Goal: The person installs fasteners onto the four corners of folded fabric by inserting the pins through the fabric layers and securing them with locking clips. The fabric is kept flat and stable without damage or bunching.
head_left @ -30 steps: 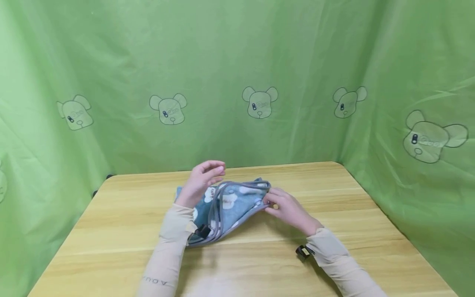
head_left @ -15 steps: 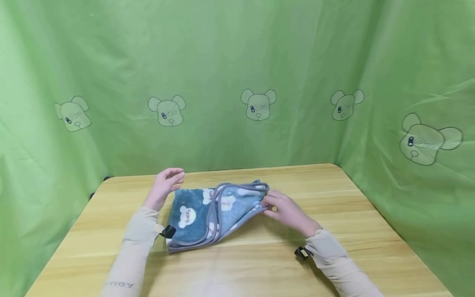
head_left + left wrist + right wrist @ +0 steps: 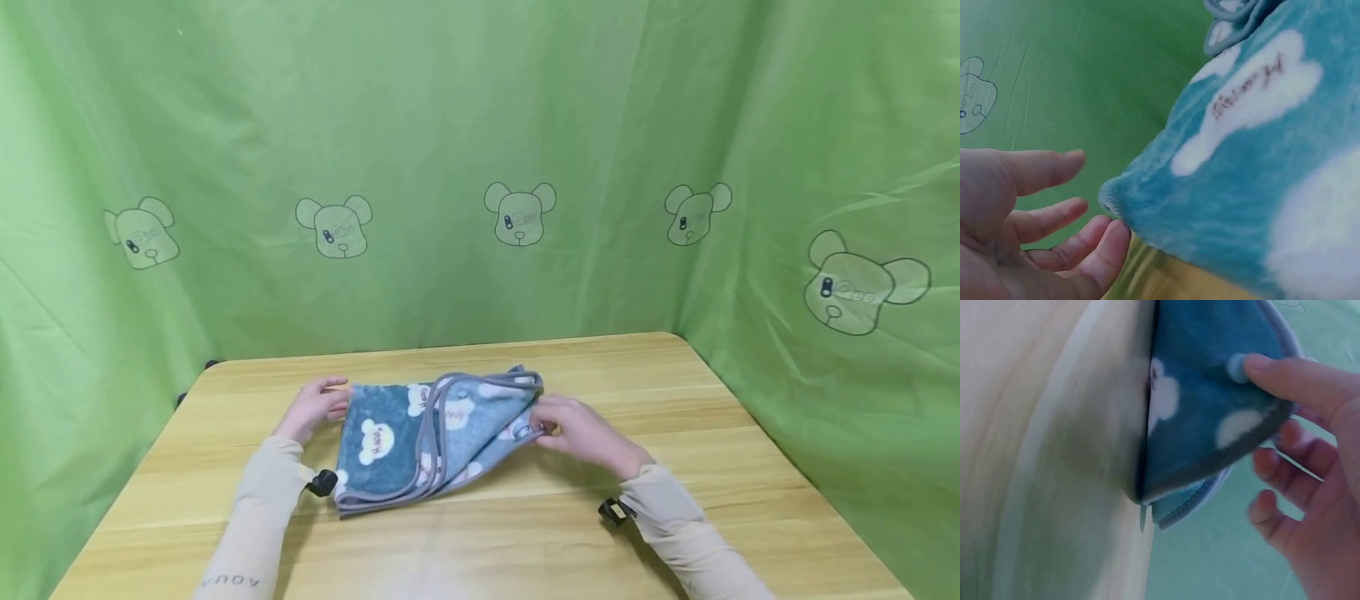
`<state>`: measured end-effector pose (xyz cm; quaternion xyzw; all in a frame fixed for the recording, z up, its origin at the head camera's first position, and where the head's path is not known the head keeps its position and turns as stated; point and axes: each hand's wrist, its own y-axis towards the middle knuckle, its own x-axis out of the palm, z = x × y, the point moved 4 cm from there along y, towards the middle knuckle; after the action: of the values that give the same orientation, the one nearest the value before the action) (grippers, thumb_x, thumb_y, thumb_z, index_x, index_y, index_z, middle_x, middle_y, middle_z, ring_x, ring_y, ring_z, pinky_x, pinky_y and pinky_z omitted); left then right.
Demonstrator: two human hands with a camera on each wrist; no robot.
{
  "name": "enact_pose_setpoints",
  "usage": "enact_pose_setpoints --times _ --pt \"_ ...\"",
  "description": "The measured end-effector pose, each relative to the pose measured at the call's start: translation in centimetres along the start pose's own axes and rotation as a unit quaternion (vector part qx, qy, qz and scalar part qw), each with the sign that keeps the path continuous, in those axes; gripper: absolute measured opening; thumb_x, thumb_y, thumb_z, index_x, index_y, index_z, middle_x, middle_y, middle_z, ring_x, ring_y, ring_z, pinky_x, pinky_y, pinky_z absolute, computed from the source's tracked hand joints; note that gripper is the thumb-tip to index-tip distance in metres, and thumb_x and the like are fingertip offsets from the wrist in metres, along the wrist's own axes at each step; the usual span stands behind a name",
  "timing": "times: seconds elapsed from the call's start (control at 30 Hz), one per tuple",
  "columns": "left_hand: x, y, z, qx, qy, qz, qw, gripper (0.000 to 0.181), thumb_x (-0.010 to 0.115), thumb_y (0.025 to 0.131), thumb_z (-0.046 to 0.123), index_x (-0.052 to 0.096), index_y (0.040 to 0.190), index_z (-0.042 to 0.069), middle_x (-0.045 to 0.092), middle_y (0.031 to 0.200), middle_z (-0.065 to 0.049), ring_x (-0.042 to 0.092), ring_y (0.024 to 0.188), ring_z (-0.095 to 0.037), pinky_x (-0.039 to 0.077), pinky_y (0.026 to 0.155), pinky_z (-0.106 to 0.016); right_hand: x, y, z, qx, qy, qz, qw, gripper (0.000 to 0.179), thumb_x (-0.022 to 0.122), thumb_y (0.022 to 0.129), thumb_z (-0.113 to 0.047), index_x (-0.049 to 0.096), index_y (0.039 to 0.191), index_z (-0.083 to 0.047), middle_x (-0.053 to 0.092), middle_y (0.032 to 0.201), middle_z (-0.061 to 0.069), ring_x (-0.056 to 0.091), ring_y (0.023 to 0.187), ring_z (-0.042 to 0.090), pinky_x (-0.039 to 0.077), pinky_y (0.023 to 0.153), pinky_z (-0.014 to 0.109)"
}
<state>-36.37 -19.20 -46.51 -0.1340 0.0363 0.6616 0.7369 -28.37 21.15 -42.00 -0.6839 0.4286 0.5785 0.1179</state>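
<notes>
A folded blue fleece blanket [image 3: 382, 475] with white bear heads and grey piping lies on the wooden table. Its right end is lifted in the right hand [image 3: 581, 429], which pinches the piped edge. The right wrist view shows that thumb on a round light-blue snap button [image 3: 1237, 367], with the other fingers behind the cloth. At the far left corner is the left hand [image 3: 315, 408], fingers loosely bent. In the left wrist view, its fingertips [image 3: 1116, 234] meet the blanket's corner [image 3: 1116, 194], with the thumb apart from it.
The wooden table [image 3: 487, 550] has rounded back corners. Green curtains [image 3: 435, 125] with printed bear heads enclose it at the back and both sides. Each wrist carries a small black camera, such as the left wrist's camera [image 3: 322, 482].
My left hand has moved left off the top of the blanket, then down to its far left corner, uncovering the blanket's left part. The right hand keeps its pinch, dipping slightly.
</notes>
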Motion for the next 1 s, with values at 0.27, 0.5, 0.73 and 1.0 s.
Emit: enact_pose_setpoints --times 0.27,0.5,0.73,1.0 --pt "0.4 0.4 -1.1 -0.01 -0.036 -0.027 0.9989 0.056 0.057 0.095 0.002 0.034 0.145 -0.006 0.059 0.106 -0.006 0.061 0.081 -0.005 0.054 0.077 -0.021 0.7 -0.4 0.8 0.055 0.029 -0.136 0.9888 0.023 0.079 0.077 -0.018 0.057 0.072 -0.022 0.054 0.077 -0.012 0.047 0.07 0.002 0.045 0.063 0.019" --pt "0.3 0.5 -1.9 -0.01 -0.067 -0.033 0.9971 0.055 0.055 0.093 -0.004 0.034 0.144 -0.008 0.062 0.103 -0.005 0.063 0.081 -0.004 0.055 0.079 -0.021 0.8 -1.0 1.0 0.053 0.055 -0.199 0.977 0.018 0.081 0.073 -0.017 0.063 0.076 -0.016 0.056 0.076 -0.008 0.045 0.07 0.001 0.043 0.065 0.019" --pt "0.4 0.8 -2.0 -0.002 -0.058 -0.019 0.9982 0.054 0.056 0.091 -0.004 0.037 0.142 -0.009 0.057 0.123 -0.021 0.062 0.084 -0.004 0.054 0.082 -0.021 -1.4 0.7 1.1 0.055 0.083 -0.176 0.9794 0.013 0.075 0.082 -0.02 0.067 0.088 -0.012 0.059 0.079 -0.006 0.049 0.071 0.003 0.046 0.065 0.02" --pt "0.5 0.5 -1.9 -0.008 -0.046 0.01 0.9989 0.053 0.058 0.088 -0.008 0.041 0.138 -0.011 0.056 0.125 -0.03 0.062 0.08 -0.004 0.055 0.078 -0.02 -3.9 7.2 -0.8 0.045 0.046 -0.096 0.9933 0.027 0.069 0.089 -0.02 0.066 0.11 -0.003 0.064 0.091 0.003 0.058 0.084 0.014 0.052 0.078 0.034"
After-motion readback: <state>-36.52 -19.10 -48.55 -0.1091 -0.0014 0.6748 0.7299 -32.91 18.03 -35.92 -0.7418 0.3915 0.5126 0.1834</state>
